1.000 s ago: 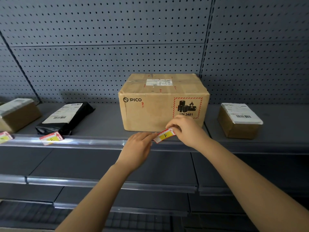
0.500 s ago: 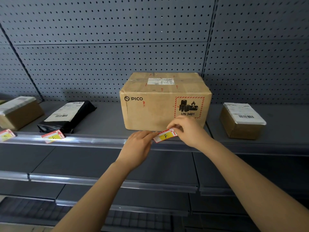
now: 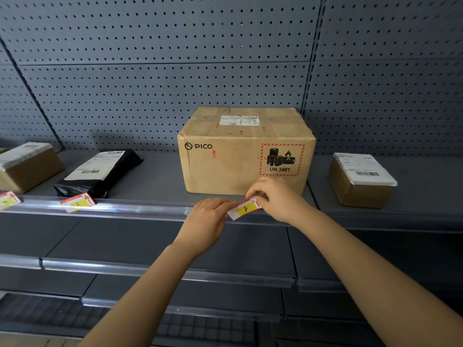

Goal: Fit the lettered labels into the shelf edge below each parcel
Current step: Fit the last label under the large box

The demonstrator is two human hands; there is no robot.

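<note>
A red, white and yellow label marked F is held tilted at the shelf edge, just below the big PICO cardboard box. My right hand pinches its right end, and my left hand holds its left end. Two more labels sit in the clear edge strip: one below the black mailer bag, another below the brown box at far left.
A small brown box with a white shipping label stands at the right on the same shelf. Grey pegboard backs the shelf. Lower shelves with clear edge strips step out beneath my forearms.
Both hands stay on the F label at the shelf edge. The view has shifted slightly, and the label sits much as before.
</note>
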